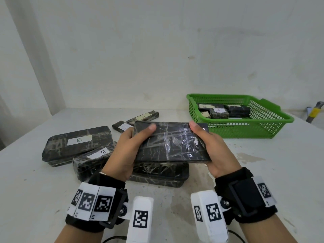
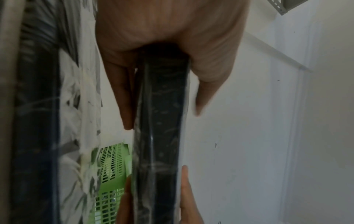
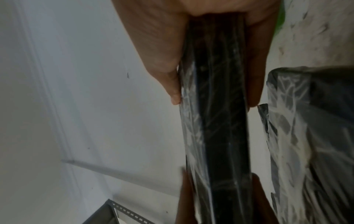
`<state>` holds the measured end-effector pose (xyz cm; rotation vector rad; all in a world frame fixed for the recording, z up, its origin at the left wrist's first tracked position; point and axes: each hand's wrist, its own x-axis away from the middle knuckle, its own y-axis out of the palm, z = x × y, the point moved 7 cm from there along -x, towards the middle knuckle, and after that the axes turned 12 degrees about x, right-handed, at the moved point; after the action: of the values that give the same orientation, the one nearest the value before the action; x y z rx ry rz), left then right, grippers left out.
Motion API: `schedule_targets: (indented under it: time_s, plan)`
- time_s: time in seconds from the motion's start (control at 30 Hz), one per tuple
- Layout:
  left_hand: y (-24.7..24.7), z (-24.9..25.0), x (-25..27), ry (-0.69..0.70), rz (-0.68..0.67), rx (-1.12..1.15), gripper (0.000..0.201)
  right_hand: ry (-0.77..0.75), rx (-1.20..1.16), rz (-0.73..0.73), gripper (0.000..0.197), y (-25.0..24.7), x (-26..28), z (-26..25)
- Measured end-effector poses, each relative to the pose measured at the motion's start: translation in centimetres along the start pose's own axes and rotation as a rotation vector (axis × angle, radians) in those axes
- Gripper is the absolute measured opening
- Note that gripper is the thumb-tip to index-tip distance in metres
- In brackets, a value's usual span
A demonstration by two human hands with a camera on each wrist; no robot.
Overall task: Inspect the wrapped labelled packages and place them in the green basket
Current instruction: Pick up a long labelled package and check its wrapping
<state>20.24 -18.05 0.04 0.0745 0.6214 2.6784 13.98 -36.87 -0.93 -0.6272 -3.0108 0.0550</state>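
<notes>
Both hands hold a flat black package wrapped in clear film [image 1: 169, 143] above the table, tilted toward me; no label shows on its upper face. My left hand [image 1: 130, 146] grips its left end, thumb on top. My right hand [image 1: 208, 146] grips the right end the same way. Both wrist views look along the package's thin edge [image 2: 159, 128] [image 3: 216, 128], pinched between thumb and fingers. The green basket [image 1: 245, 130] stands at the back right with several wrapped packages inside, one labelled A [image 1: 218, 111]. Another wrapped package [image 1: 157, 174] lies under the held one.
On the table at left lie a large package labelled B [image 1: 78, 142] and a smaller labelled one [image 1: 94, 158] leaning on it. Two slim labelled packages [image 1: 143, 117] lie further back. A yellow-and-grey tool [image 1: 314, 111] sits at the far right edge. A wall stands behind.
</notes>
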Motion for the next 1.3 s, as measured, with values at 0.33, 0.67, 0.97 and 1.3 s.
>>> schedule_targets:
  time_s: [0.33,0.67,0.97,1.3]
  plan:
    - [-0.8,0.2,-0.4,0.049,0.027,-0.013,0.042,-0.040,0.026,-0.021,0.072,0.7,0.4,-0.1]
    - [-0.4,0.3,-0.4,0.093,-0.043,0.001,0.043,-0.050,-0.017,-0.045,0.083,0.4,0.1,-0.2]
    - [-1.1,1.1,-0.7,0.113,-0.098,0.121,0.045,-0.070,-0.067,-0.099,0.060,0.9,0.2,-0.4]
    - [-1.5,1.4,-1.1,0.188,-0.065,0.170,0.024,-0.140,-0.228,-0.221,0.080,1.0,0.3,-1.1]
